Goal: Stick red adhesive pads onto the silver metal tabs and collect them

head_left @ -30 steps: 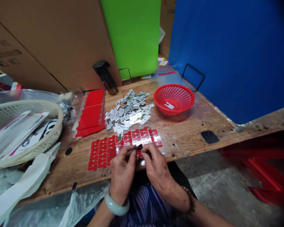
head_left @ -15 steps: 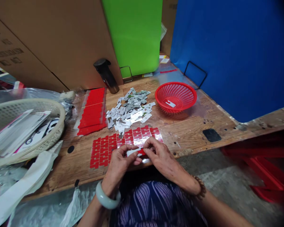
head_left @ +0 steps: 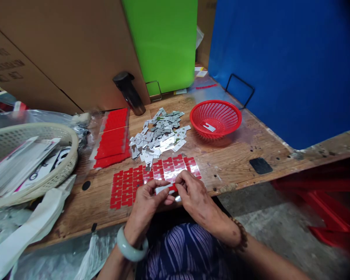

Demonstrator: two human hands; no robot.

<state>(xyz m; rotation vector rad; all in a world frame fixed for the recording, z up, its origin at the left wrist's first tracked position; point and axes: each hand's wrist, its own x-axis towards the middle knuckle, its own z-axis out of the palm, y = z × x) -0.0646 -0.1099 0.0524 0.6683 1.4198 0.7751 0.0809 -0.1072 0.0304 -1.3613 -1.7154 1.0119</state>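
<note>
My left hand [head_left: 147, 200] and my right hand [head_left: 192, 192] meet at the table's front edge, both pinching a small silver metal plate [head_left: 162, 189] with a red sticker [head_left: 172, 188] on it. They hover just over the near edge of a clear sheet of red stickers [head_left: 128, 182]. Behind that sheet lies a pile of loose silver metal plates [head_left: 157, 136]. A red mesh basket [head_left: 232, 114] at the right holds one plate [head_left: 209, 127].
More red sticker sheets [head_left: 113, 138] lie in a plastic bag at the left. A cream basket [head_left: 64, 163] holds papers. A black bottle [head_left: 128, 93] leans on the cardboard box. A black pad [head_left: 260, 165] lies on the wooden table [head_left: 236, 155].
The hands moved slightly forward over the sticker sheet; the plate, held edge-on a second ago, now shows its flat face with a red sticker against it.
</note>
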